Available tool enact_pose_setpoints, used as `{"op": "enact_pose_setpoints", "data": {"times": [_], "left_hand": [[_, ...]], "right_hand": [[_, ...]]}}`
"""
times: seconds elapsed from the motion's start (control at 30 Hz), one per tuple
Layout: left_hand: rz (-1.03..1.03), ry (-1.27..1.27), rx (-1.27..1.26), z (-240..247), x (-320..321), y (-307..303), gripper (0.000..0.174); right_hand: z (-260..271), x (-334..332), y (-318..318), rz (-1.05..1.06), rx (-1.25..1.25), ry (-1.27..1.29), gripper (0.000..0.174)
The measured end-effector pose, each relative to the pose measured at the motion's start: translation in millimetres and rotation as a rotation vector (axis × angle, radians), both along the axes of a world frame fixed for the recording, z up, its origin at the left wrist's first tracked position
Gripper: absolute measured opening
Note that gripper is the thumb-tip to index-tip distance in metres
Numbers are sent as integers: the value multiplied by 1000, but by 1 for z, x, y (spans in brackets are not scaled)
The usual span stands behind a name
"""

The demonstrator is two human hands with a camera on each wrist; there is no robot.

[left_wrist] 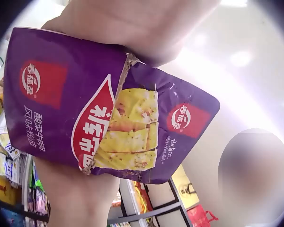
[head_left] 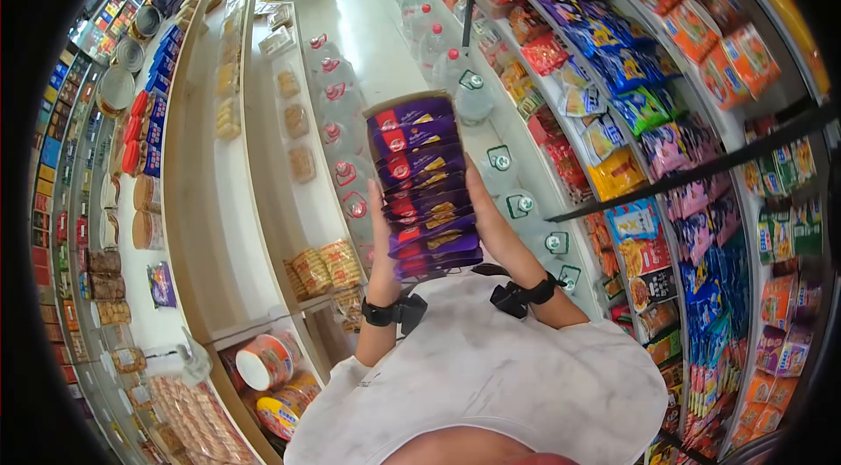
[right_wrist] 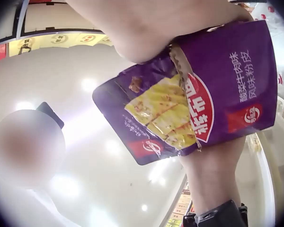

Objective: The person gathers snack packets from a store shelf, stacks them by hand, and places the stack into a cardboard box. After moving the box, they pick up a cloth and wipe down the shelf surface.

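Observation:
Both hands hold a purple display carton out in front of the body, one at each side. Its open top shows brown cardboard edges and a row of purple snack packets with red labels and food pictures. In the head view the left hand lies along the carton's left side, the right hand along its right side. Their fingers run partly out of sight under it. One packet leans out past the torn cardboard edge in the right wrist view. Black straps circle both wrists.
Large water bottles with red caps line the floor ahead and beside the carton. Shelving with packaged cakes and a tub stands left. On the right, racks hold bagged snacks, with a dark metal bar crossing before them.

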State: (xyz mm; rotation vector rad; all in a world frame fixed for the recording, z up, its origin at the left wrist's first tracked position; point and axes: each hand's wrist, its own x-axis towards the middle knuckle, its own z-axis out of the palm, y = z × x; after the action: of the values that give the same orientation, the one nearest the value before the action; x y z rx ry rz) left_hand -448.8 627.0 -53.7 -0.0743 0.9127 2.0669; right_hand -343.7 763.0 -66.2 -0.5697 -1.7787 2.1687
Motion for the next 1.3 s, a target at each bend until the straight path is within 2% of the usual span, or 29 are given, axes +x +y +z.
{"op": "enact_pose_setpoints", "data": {"times": [0.17, 0.27, 0.37, 0.43, 0.47, 0.57, 0.6, 0.7, 0.73, 0.83, 0.97, 1.07, 1.17, 1.3], "left_hand": [[88, -67, 44, -30, -70, -5, 73], [70, 12, -20, -34, -99, 11, 74], [19, 102, -57, -33, -140, 53, 79], [-51, -11, -75, -36, -173, 84, 81], [-85, 81, -134, -35, -187, 99, 83], [-183, 64, -185, -30, -234, 144, 79], [-202, 108, -161, -49, -256, 160, 71], [-242, 312, -313, -45, -309, 212, 62], [-227, 226, -351, -34, -324, 232, 56], [-290, 279, -184, -51, -385, 273, 54], [-275, 243, -110, -40, -442, 318, 72], [-314, 194, -72, -61, -494, 343, 82], [-357, 205, -60, -72, -549, 370, 87], [-424, 178, -43, -72, -639, 402, 86]], "right_hand": [[27, -66, 0, 74, 40, -172, 92], [3, -98, 21, 37, 45, -162, 87], [4, -142, 55, -38, -32, -179, 85], [-7, -167, 85, -88, -68, -177, 85], [-16, -181, 102, -120, -71, -165, 82], [-13, -216, 159, -99, -154, -207, 77], [-18, -231, 180, -126, -174, -180, 75], [-22, -281, 232, -200, -225, -83, 70], [-19, -296, 248, -222, -230, -42, 69], [-5, -340, 298, -244, -241, -2, 67], [-27, -398, 353, -194, -342, 96, 67], [-28, -449, 381, -213, -306, 50, 56], [-19, -507, 401, -249, -302, -43, 56], [-52, -593, 433, -212, -249, -31, 66]]}}
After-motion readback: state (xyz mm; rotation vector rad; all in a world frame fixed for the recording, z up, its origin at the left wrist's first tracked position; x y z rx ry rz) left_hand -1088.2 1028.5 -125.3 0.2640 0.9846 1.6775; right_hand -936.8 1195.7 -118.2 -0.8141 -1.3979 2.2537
